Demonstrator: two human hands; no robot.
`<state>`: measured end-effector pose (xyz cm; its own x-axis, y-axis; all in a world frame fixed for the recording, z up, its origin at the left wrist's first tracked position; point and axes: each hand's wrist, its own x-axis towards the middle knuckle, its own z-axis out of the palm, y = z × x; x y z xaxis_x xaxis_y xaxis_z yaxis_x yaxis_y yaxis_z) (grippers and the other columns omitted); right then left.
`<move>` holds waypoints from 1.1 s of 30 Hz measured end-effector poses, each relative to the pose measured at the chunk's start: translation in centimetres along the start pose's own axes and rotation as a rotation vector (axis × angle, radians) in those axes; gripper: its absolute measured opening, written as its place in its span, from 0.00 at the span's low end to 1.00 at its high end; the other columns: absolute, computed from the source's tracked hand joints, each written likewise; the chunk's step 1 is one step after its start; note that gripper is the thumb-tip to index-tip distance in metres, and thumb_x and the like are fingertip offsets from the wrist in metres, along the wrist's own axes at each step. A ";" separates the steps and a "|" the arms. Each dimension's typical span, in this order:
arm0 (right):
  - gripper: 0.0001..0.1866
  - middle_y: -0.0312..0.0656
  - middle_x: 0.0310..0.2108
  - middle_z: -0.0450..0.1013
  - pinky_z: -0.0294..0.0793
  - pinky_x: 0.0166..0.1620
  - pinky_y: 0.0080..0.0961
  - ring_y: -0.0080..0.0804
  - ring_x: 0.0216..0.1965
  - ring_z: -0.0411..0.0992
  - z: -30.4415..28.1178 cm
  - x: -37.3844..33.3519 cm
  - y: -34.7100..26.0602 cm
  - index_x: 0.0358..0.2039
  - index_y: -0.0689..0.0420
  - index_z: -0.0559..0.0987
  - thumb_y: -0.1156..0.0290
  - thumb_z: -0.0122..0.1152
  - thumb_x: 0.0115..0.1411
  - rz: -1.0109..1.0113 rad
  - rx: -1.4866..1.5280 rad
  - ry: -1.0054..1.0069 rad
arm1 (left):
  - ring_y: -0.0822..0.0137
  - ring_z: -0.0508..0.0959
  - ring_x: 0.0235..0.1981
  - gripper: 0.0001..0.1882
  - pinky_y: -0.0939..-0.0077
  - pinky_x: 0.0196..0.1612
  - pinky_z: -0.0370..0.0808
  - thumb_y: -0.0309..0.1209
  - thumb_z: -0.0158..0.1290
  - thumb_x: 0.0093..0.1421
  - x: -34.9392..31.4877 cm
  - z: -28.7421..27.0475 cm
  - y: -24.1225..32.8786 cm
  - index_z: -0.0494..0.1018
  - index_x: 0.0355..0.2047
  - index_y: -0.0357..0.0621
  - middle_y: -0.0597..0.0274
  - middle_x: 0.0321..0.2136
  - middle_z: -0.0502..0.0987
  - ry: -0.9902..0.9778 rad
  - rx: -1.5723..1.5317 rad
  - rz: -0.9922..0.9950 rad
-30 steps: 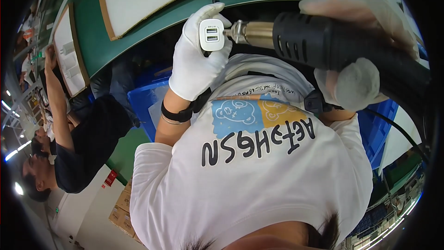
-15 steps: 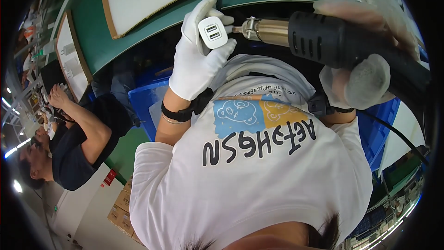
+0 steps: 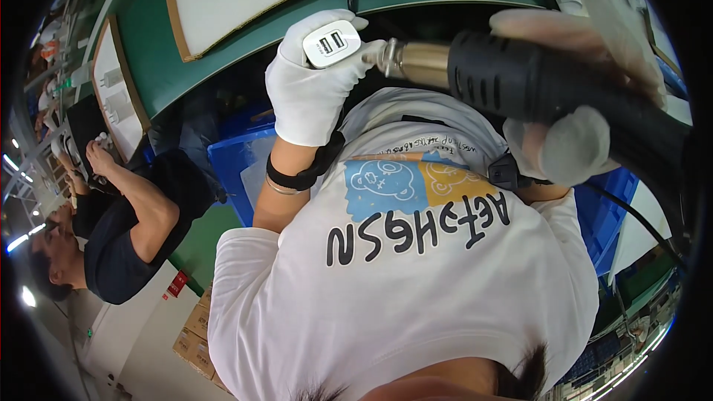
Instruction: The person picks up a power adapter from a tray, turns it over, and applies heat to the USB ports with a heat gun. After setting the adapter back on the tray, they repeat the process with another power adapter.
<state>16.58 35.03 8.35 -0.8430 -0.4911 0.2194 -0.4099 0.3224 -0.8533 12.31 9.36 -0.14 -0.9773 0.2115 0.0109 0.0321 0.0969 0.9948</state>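
Gloved fingers [image 3: 312, 22] of the left hand [image 3: 306, 93] curled around a white two-port charger [image 3: 320, 56], ports [image 3: 338, 39] facing up, as the right hand [image 3: 594, 41] gripped a black heat gun [image 3: 494, 74] held crosswise, nozzle [image 3: 425, 64] aimed leftward just beside the charger.

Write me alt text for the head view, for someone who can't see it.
A white-gloved left hand holds a white two-port charger beside the metal nozzle of a black tool gripped in the right hand. Beyond is a green table; another person is at left.
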 end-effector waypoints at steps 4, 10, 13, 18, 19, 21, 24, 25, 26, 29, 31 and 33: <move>0.36 0.52 0.43 0.70 0.73 0.45 0.25 0.35 0.42 0.72 -0.6 0.6 -2.1 0.47 0.68 0.68 0.59 0.71 0.43 0.128 -0.109 -0.093 | 0.77 0.75 0.31 0.21 0.86 0.36 0.74 0.19 0.64 0.41 0.0 0.0 -0.2 0.72 0.37 0.37 0.62 0.31 0.77 0.015 -0.024 0.037; 0.39 0.50 0.47 0.69 0.71 0.50 0.27 0.34 0.47 0.70 0.3 -0.5 -0.1 0.50 0.67 0.68 0.61 0.73 0.40 0.076 -0.042 -0.003 | 0.76 0.75 0.32 0.19 0.86 0.35 0.73 0.18 0.63 0.41 0.1 -0.2 -0.1 0.73 0.36 0.39 0.64 0.32 0.75 0.047 0.220 0.150; 0.39 0.50 0.46 0.69 0.71 0.49 0.26 0.33 0.46 0.70 1.7 -1.3 1.0 0.50 0.67 0.68 0.61 0.73 0.40 0.019 0.065 0.145 | 0.75 0.75 0.32 0.19 0.85 0.36 0.73 0.17 0.62 0.42 0.2 -0.1 -0.1 0.73 0.36 0.39 0.64 0.33 0.74 0.050 0.216 0.155; 0.37 0.49 0.45 0.70 0.71 0.48 0.23 0.31 0.44 0.71 0.2 0.3 -2.4 0.49 0.68 0.68 0.62 0.72 0.42 0.340 0.158 0.079 | 0.74 0.75 0.33 0.18 0.84 0.37 0.72 0.16 0.62 0.42 0.1 -0.3 -0.8 0.73 0.35 0.39 0.63 0.33 0.74 0.034 0.128 0.143; 0.36 0.48 0.44 0.70 0.71 0.47 0.22 0.31 0.44 0.71 -0.2 0.8 -3.1 0.48 0.68 0.68 0.62 0.72 0.42 0.480 0.168 -0.021 | 0.74 0.75 0.33 0.18 0.84 0.37 0.72 0.16 0.62 0.42 0.1 -0.3 -0.8 0.73 0.35 0.39 0.63 0.33 0.74 0.033 0.128 0.142; 0.36 0.48 0.44 0.70 0.71 0.47 0.22 0.31 0.44 0.71 -0.3 0.7 -2.4 0.48 0.68 0.68 0.63 0.72 0.42 0.350 0.065 -0.033 | 0.74 0.74 0.33 0.18 0.83 0.37 0.72 0.16 0.61 0.41 0.1 -0.2 -0.6 0.73 0.35 0.39 0.63 0.33 0.74 0.039 0.185 0.160; 0.35 0.47 0.45 0.70 0.71 0.47 0.22 0.31 0.43 0.71 -0.3 0.5 -1.8 0.48 0.67 0.69 0.64 0.72 0.42 0.091 -0.142 -0.055 | 0.74 0.74 0.32 0.18 0.83 0.37 0.72 0.16 0.61 0.42 0.1 -0.2 -0.7 0.72 0.35 0.40 0.63 0.33 0.74 0.042 0.201 0.178; 0.35 0.47 0.45 0.70 0.71 0.47 0.22 0.30 0.43 0.71 -0.3 0.5 -2.0 0.48 0.67 0.69 0.65 0.72 0.42 0.147 -0.087 -0.052 | 0.74 0.74 0.32 0.18 0.83 0.37 0.72 0.16 0.61 0.42 0.1 -0.1 -0.8 0.72 0.35 0.40 0.63 0.33 0.74 0.043 0.189 0.186; 0.35 0.47 0.45 0.70 0.71 0.47 0.22 0.30 0.44 0.71 -0.2 0.4 -2.2 0.48 0.67 0.69 0.65 0.72 0.42 0.203 -0.031 -0.050 | 0.74 0.74 0.32 0.18 0.83 0.37 0.72 0.16 0.61 0.42 0.1 -0.1 -0.9 0.72 0.35 0.40 0.63 0.33 0.74 0.045 0.177 0.195; 0.35 0.47 0.46 0.69 0.70 0.48 0.22 0.30 0.44 0.71 0.0 0.2 -2.7 0.49 0.66 0.68 0.66 0.73 0.41 0.368 0.137 -0.042 | 0.74 0.74 0.32 0.18 0.83 0.37 0.72 0.16 0.61 0.42 0.1 -0.1 -0.9 0.72 0.35 0.40 0.64 0.32 0.74 0.042 0.122 0.158; 0.36 0.47 0.47 0.69 0.70 0.48 0.22 0.30 0.44 0.71 0.1 0.1 -2.8 0.49 0.65 0.68 0.67 0.73 0.40 0.476 0.249 -0.036 | 0.74 0.74 0.32 0.18 0.83 0.37 0.72 0.16 0.60 0.42 0.1 -0.2 -0.9 0.72 0.35 0.40 0.64 0.32 0.74 0.041 0.096 0.140; 0.36 0.48 0.47 0.69 0.70 0.48 0.22 0.31 0.44 0.71 0.4 0.1 -2.2 0.49 0.65 0.68 0.67 0.73 0.40 0.337 0.101 -0.027 | 0.75 0.74 0.32 0.18 0.84 0.37 0.72 0.16 0.61 0.42 0.1 -0.2 -0.6 0.72 0.34 0.40 0.64 0.32 0.74 0.049 0.181 0.161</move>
<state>17.56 33.94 10.06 -0.9148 -0.3929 -0.0937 -0.0728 0.3886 -0.9185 12.16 9.13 -0.70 -0.9653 0.1915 0.1773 0.2212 0.2397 0.9453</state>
